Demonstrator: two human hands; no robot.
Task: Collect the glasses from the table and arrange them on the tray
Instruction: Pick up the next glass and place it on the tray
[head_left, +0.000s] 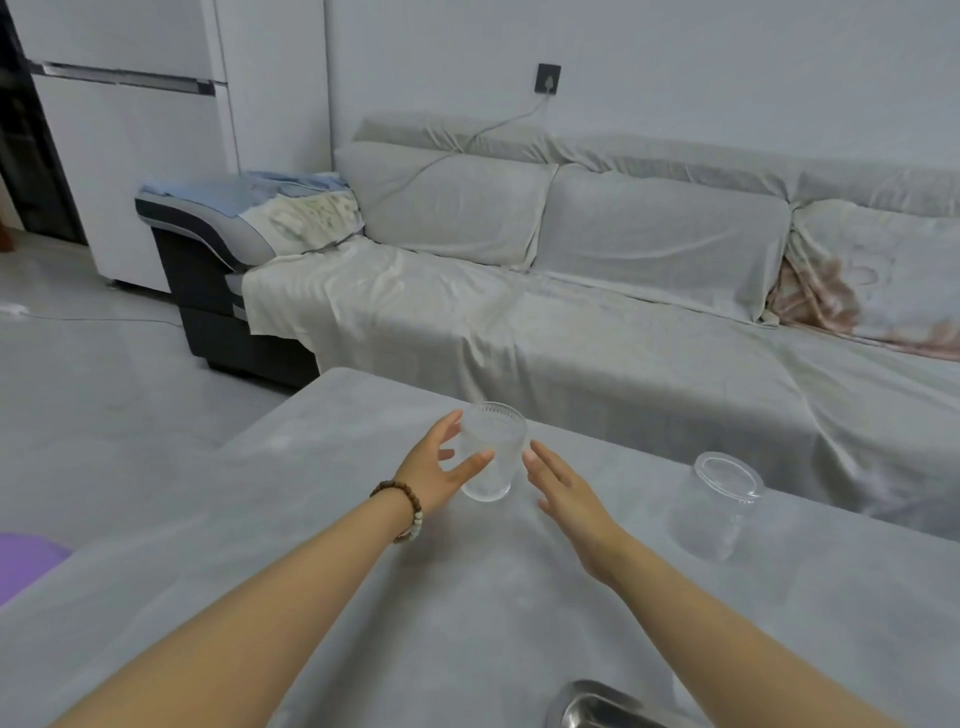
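Even, soft, cool-toned lighting with no evident source; shadows on the grey table are faint. No strong glare. Wide-angle distortion bends the sofa and refrigerator toward the frame edges. Detail is slightly soft throughout.

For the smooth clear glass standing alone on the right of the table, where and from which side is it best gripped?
Probably best to wrap the right hand around the mid-wall of the smooth glass, coming from its near left side. It stands upright with its mouth open upward, and nothing touches it. The left hand is already at the ribbed glass.
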